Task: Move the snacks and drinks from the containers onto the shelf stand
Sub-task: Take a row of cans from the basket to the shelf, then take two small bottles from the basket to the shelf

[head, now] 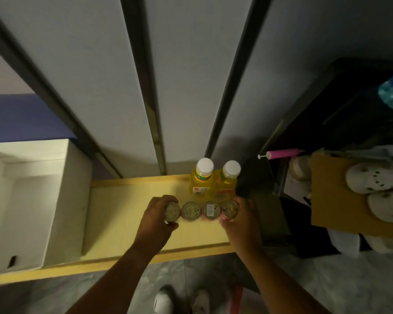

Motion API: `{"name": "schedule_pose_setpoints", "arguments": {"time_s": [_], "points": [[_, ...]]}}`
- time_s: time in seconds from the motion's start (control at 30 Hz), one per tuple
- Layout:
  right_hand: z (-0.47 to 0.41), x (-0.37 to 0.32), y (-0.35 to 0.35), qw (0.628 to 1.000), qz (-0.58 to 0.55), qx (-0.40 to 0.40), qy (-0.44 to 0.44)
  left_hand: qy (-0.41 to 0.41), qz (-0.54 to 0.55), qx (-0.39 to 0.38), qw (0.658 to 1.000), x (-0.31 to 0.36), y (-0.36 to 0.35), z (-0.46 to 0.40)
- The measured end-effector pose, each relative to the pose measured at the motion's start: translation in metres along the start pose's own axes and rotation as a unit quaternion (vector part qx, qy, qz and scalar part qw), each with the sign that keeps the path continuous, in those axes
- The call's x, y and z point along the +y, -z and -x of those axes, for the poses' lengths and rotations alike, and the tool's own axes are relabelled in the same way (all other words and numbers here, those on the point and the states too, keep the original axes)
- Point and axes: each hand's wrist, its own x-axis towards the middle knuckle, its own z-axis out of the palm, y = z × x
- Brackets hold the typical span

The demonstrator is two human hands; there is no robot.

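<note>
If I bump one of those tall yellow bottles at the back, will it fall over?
Probably fairly easily. Each yellow bottle is tall and narrow, so a knock near the white cap could tip it. They look full, which likely makes them heavy and a bit steadier. The two stand close together, so one may topple the other, or hit the cans in front on the shelf.

No readable text: bottle labels [199, 191] and can-top sticker [210, 210] too blurred to make out

Bare shelf [123, 211] lies open left of the row of four cans [201, 210]. Behind them, two yellow bottles [213, 182] block the back; a white box [61, 200] walls the left end.
</note>
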Motion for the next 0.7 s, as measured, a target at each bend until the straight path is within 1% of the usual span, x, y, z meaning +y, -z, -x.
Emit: {"name": "schedule_pose_setpoints", "arguments": {"time_s": [0.13,0.33,0.43,0.5,0.57,0.7], "points": [[-0.012,-0.001,-0.007,1.0,-0.001,0.005,0.004,0.01,-0.003,0.0,1.0,-0.002,-0.004,-0.012],[-0.023,0.015,-0.014,0.999,0.037,0.0,-0.006,0.013,-0.002,0.002,1.0,-0.004,-0.022,-0.016],[-0.023,0.011,-0.009,0.998,0.065,-0.021,0.004,0.017,-0.006,0.004,1.0,-0.005,-0.025,-0.012],[-0.021,0.001,0.001,0.995,0.089,-0.044,0.01,0.021,-0.022,-0.009,0.999,-0.001,-0.017,-0.009],[-0.017,-0.013,0.018,0.994,0.091,-0.043,0.039,-0.007,-0.039,-0.016,0.999,0.012,0.001,-0.007],[-0.008,-0.062,0.071,0.989,0.067,-0.003,0.134,-0.056,-0.061,0.022,0.996,0.069,0.059,0.0]]}}
